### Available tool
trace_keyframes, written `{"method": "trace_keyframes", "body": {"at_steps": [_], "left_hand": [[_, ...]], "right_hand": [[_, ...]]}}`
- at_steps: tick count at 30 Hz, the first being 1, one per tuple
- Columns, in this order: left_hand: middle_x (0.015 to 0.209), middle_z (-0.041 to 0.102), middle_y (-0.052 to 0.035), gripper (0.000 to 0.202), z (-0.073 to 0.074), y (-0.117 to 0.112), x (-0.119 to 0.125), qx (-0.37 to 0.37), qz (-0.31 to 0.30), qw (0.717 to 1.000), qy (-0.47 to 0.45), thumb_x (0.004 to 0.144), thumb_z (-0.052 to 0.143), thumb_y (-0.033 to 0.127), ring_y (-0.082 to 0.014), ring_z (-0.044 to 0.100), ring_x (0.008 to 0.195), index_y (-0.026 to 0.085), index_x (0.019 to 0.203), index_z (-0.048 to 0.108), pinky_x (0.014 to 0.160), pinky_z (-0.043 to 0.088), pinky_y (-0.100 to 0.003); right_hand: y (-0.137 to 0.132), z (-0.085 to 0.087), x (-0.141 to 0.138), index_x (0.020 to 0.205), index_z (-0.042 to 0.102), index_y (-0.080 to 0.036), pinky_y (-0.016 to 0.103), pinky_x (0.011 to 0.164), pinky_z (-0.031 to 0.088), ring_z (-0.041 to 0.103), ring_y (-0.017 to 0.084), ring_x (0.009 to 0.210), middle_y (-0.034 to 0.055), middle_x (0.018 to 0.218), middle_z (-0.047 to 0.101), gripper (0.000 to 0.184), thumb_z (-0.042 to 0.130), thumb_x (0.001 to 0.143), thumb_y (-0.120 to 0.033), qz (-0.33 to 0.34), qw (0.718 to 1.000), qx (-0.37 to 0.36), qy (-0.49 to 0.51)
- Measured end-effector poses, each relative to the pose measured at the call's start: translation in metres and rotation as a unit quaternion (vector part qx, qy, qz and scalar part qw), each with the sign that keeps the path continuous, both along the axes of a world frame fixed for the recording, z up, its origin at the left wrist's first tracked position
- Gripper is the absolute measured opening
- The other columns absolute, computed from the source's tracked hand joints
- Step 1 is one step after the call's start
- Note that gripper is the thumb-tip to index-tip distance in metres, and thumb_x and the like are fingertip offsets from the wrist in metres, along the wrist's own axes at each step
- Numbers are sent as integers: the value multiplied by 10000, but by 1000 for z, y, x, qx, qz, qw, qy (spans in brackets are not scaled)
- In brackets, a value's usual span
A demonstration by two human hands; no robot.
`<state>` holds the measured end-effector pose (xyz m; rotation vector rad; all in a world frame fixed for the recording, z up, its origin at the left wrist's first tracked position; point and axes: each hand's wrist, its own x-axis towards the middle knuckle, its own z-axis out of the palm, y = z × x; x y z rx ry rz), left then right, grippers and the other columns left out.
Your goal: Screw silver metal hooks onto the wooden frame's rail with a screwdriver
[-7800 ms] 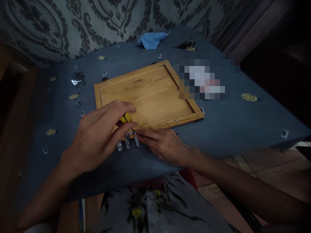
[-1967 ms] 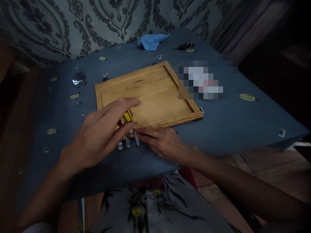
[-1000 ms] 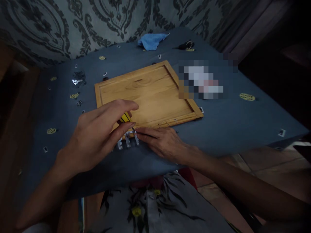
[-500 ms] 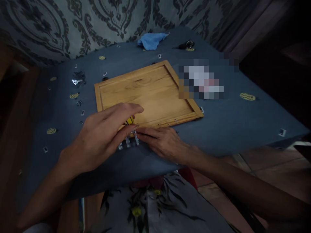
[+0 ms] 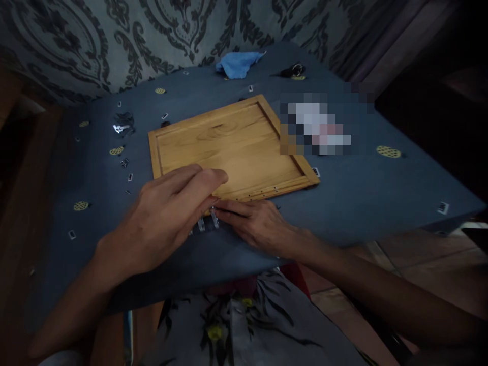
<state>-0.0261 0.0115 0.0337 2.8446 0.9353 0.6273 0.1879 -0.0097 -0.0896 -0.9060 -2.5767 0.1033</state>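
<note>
A light wooden panel with a raised frame (image 5: 221, 145) lies on the table, small dark holes along its near edge. My left hand (image 5: 168, 213) is closed over that edge, fingers curled round a yellow-and-black screwdriver that they now hide. From the right, my right hand (image 5: 259, 221) presses its fingertips together at a shiny metal hook (image 5: 214, 217) on the panel's edge, touching it near the left fingertips. Another metal hook (image 5: 201, 222) hangs just to its left; more of the row is covered by my left hand.
Dark blue cloth (image 5: 343, 203) with pineapple prints covers the table. To the left lie a pile of metal hooks (image 5: 122, 124) and small screws (image 5: 124, 162). A blue rag (image 5: 238, 64) and dark keys (image 5: 293, 70) are at the back; a blurred patch (image 5: 316, 124) is at right.
My left hand has turned and curled over slightly, so the yellow-and-black handle visible before is now hidden. The right hand and the panel have stayed in place.
</note>
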Motion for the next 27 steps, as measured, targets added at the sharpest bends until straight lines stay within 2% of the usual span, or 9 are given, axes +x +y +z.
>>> {"method": "trace_keyframes", "body": {"at_steps": [3, 11, 14, 16, 18, 20, 22, 27], "left_hand": [[939, 684, -42, 189, 2, 2, -1, -17, -11, 1000, 9, 1009, 447, 176, -171, 692, 823, 228, 1168, 533, 627, 553, -262], [1013, 680, -46, 219, 6, 9, -6, -61, -52, 997, 15, 1017, 414, 137, -140, 683, 925, 170, 1196, 536, 723, 559, -205], [1039, 687, -37, 256, 8, 9, -8, -76, -54, 996, 14, 1017, 416, 147, -145, 689, 941, 185, 1233, 548, 750, 566, -211], [1090, 696, -27, 272, 13, 6, -10, -71, -30, 997, 1, 1011, 440, 171, -158, 692, 970, 216, 1251, 559, 804, 574, -237], [1118, 697, -9, 260, 20, 0, -13, -63, 28, 997, -27, 1003, 476, 204, -171, 690, 1000, 249, 1239, 576, 852, 571, -276], [1088, 696, 4, 222, 25, -4, -16, -58, 95, 992, -55, 998, 512, 257, -178, 688, 972, 274, 1201, 598, 812, 566, -308], [1075, 695, 1, 209, 26, -5, -17, -54, 122, 990, -53, 994, 529, 291, -178, 688, 938, 272, 1188, 604, 767, 561, -316], [1185, 704, -27, 255, 11, 3, -14, -45, 42, 998, -9, 1005, 508, 213, -156, 698, 1039, 200, 1253, 565, 906, 568, -237]], "right_hand": [[0, 1, 0, 1339, 642, -204, 268, 549, 491, 714, 166, 795, 62, 1328, 688, 418, 496, 957, -117, -2, 1000, 3, -4], [1, 2, 1, 1338, 637, -174, 282, 566, 514, 719, 175, 832, 66, 1342, 680, 404, 498, 963, -120, 10, 1000, 14, 0], [1, 2, 1, 1346, 631, -169, 282, 576, 528, 719, 181, 874, 78, 1338, 680, 410, 496, 963, -118, 11, 1000, 2, 1], [1, 1, 1, 1355, 627, -176, 278, 607, 545, 720, 183, 923, 83, 1346, 675, 418, 488, 965, -115, 10, 1000, -8, 3], [1, 1, 1, 1345, 636, -183, 268, 651, 559, 723, 181, 962, 77, 1335, 683, 410, 486, 970, -114, 6, 1000, -9, 12], [1, 0, 1, 1333, 641, -178, 269, 689, 572, 728, 186, 996, 72, 1322, 692, 392, 488, 978, -117, 9, 1000, -7, 22], [1, 0, 1, 1326, 641, -167, 279, 703, 582, 730, 192, 1010, 75, 1324, 690, 381, 490, 981, -114, 14, 999, -8, 29], [1, 1, 0, 1324, 642, -168, 288, 701, 585, 732, 190, 988, 87, 1333, 683, 387, 502, 968, -105, 13, 1000, -14, 18]]}}
